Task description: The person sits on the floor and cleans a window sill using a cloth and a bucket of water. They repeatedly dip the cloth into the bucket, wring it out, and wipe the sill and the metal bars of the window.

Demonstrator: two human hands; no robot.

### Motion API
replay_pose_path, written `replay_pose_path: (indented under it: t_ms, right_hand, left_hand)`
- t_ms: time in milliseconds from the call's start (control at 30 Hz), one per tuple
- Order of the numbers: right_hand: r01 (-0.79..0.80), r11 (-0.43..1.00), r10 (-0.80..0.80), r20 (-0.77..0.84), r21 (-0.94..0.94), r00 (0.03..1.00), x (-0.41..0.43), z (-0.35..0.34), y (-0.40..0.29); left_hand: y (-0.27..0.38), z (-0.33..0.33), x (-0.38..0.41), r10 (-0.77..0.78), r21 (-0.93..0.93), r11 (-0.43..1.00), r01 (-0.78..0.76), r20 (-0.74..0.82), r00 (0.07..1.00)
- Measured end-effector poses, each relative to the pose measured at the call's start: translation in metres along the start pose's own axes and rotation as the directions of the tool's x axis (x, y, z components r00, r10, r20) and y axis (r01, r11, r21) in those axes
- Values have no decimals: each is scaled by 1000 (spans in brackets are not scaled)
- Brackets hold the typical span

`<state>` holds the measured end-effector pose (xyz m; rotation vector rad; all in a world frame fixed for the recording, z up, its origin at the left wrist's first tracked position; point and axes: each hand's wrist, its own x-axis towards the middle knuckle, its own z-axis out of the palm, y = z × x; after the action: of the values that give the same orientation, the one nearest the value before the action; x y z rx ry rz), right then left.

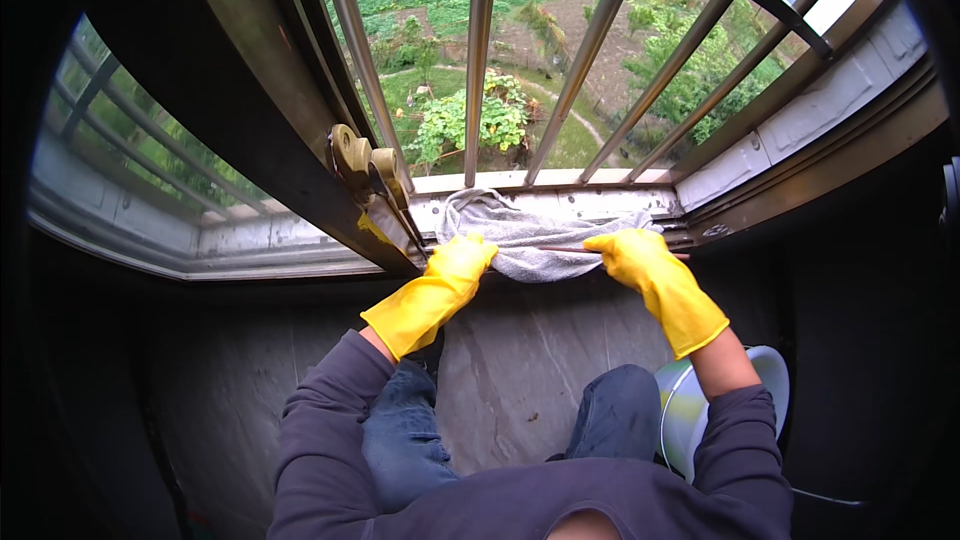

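A damp-looking grey cloth (pixel 544 259) lies bunched over the window sill and its sliding track. My left hand (pixel 457 262), in a yellow rubber glove, grips the cloth near its left end. My right hand (pixel 637 259), gloved the same way, is closed around a thin brown rod (pixel 562 248) whose left part lies across the cloth. The rod's other end pokes out to the right of the glove. Fingertips of both hands are largely hidden by the gloves' backs.
Metal security bars (pixel 480 67) stand just beyond the sill (pixel 592 202). To the left is a sliding window frame (pixel 300 135) with brass-coloured fittings (pixel 360 157). A pale bucket (pixel 679 412) with a wire handle sits beside my right knee on the grey floor (pixel 510 390).
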<state>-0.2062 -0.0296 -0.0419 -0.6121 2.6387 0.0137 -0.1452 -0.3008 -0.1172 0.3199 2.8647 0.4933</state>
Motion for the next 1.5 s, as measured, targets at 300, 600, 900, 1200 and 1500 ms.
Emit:
replay_pose_path:
  t_ms: [300, 600, 900, 1200, 1500]
  right_hand:
    - [-359, 929, 364, -44, 91, 930, 10, 24, 76]
    - [52, 999, -51, -98, 14, 994, -25, -21, 14]
    - [-197, 974, 216, 212, -107, 953, 8, -3, 52]
    - [395, 905, -418, 152, 159, 896, 55, 13, -35]
    - [-231, 266, -115, 269, 936, 956, 94, 78, -74]
  left_hand:
    - [-7, -64, 10, 386, 136, 906, -400, -654, 650]
    - [4, -24, 0, -178, 486, 874, 22, 278, 944]
    - [0, 16, 7, -95, 359, 931, 70, 53, 994]
    - [-12, 17, -4, -87, -58, 996, 75, -256, 963]
    - [-31, 37, 21, -164, -219, 973, 75, -423, 891]
